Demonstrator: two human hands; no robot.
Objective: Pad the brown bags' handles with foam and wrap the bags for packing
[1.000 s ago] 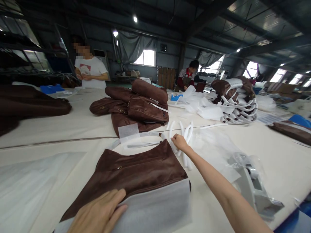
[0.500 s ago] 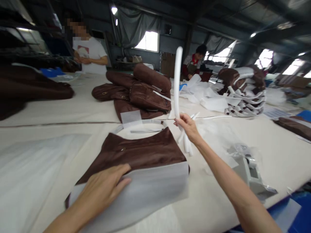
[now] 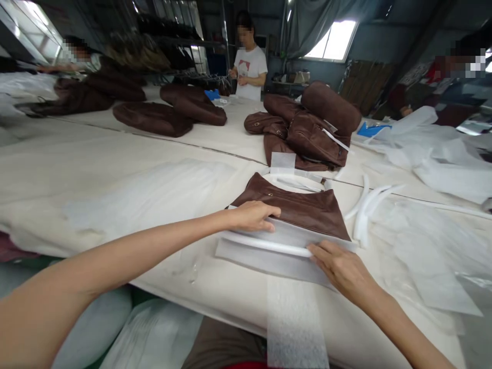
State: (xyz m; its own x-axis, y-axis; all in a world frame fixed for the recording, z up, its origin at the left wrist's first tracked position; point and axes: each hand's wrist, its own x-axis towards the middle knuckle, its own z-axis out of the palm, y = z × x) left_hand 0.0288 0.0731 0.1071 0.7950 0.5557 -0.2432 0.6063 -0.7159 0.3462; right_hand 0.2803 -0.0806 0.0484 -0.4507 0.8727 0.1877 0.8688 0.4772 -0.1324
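While right hand (image 3: pixel 340 264) pinches slim white tube (image 3: pixel 269 245), left hand (image 3: pixel 249 215) spread, leathery brown bag (image 3: pixel 307 209)

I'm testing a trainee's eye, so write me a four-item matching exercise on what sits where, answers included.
1. Long, white, cylindrical rod
2. Loose, curved white rods
3. Bare left hand
4. Wide, speckled white strip

A. Across the near edge of the cream-covered table
B. Fingers over the flat brown leathery bag
C. One end at the bare right hand
D. Clustered right of the bag

Pairs: 1-C; 2-D; 3-B; 4-A.
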